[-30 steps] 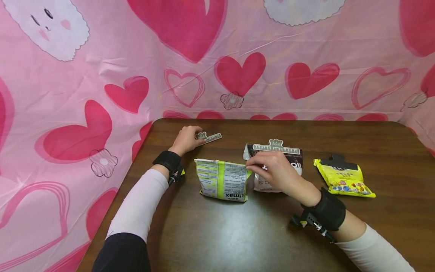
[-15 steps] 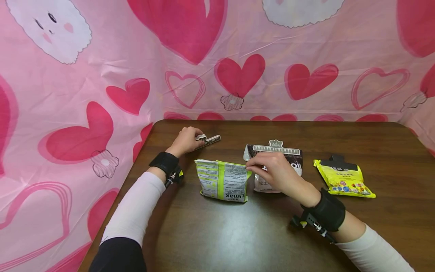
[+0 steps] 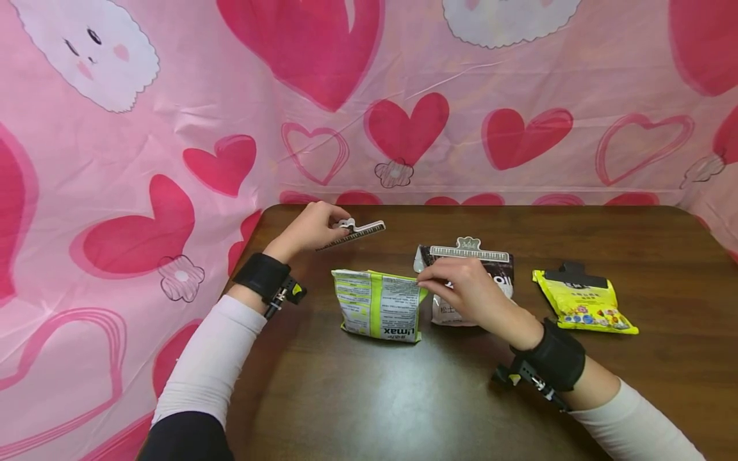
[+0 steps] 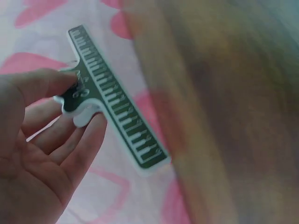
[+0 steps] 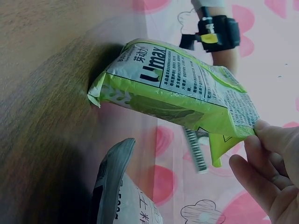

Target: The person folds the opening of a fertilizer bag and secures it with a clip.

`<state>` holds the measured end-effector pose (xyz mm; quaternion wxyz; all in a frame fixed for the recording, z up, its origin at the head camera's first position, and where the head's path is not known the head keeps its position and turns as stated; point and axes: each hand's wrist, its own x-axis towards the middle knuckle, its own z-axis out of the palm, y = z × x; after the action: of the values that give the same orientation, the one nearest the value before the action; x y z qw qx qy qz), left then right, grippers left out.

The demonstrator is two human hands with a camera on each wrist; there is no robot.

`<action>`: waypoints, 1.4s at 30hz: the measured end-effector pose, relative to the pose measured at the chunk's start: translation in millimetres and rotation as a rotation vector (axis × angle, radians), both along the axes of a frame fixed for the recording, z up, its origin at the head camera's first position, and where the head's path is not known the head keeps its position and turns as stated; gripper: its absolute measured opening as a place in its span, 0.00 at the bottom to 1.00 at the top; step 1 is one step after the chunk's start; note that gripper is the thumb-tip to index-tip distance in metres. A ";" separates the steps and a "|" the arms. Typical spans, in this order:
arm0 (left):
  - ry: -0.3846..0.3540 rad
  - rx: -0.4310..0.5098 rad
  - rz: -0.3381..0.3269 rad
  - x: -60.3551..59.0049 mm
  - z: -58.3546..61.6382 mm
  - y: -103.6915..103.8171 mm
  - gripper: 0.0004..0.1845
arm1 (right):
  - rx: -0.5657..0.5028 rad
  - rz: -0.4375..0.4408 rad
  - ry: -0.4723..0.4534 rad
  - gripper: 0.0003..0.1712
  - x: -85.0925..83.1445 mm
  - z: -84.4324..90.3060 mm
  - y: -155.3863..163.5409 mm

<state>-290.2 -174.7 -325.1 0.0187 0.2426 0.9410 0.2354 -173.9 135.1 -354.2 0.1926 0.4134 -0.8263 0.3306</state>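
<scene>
The left hand (image 3: 311,229) pinches the handle of a piano-key clip (image 3: 356,230) and holds it above the table (image 3: 403,397) at center left, while the right hand (image 3: 461,291) pinches the top corner of the green snack bag (image 3: 377,306) standing mid-frame. Judging by this, 1 bag is about to be clipped; next the clip must open over the bag's top edge. The left wrist view alone shows the clip's green keyboard face (image 4: 114,100), and the right wrist view the bag's crumpled corner (image 5: 233,130).

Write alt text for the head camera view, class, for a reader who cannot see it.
A person's left hand lifts a piano-key bag clip above a dark wooden table while the right hand pinches the top corner of an upright green snack bag. Two clipped bags lie to the right.
</scene>
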 end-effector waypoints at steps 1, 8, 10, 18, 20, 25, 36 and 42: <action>-0.003 0.001 -0.009 2.5 4.6 0.9 0.14 | 0.002 0.000 0.001 0.05 -0.1 -0.1 0.2; 0.000 -0.018 -0.117 20.6 36.5 4.7 0.17 | 0.001 0.004 0.003 0.06 -0.4 -0.7 1.1; -0.005 -0.022 -0.147 25.2 43.3 4.6 0.17 | -0.003 0.006 0.011 0.06 -1.0 -1.0 0.8; 0.010 -0.012 -0.204 40.4 57.3 1.8 0.16 | -0.010 0.023 0.032 0.06 -3.1 -1.5 -0.4; 0.023 -0.008 -0.233 43.2 59.9 1.3 0.16 | -0.011 0.024 0.031 0.06 -3.1 -1.4 -0.4; 0.060 -0.002 -0.296 47.9 65.7 1.1 0.15 | -0.014 0.021 0.027 0.06 -2.6 -1.5 0.2; 0.079 0.063 -0.375 52.7 68.6 -0.2 0.10 | -0.022 0.022 0.017 0.06 -2.2 -2.6 1.1; 0.040 0.070 -0.427 54.9 71.8 0.6 0.11 | -0.026 0.023 0.018 0.06 -2.2 -3.2 1.6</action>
<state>-235.3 -174.1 -253.3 0.0412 0.4415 0.8597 0.2536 -176.1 136.7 -357.4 0.2016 0.4234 -0.8152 0.3398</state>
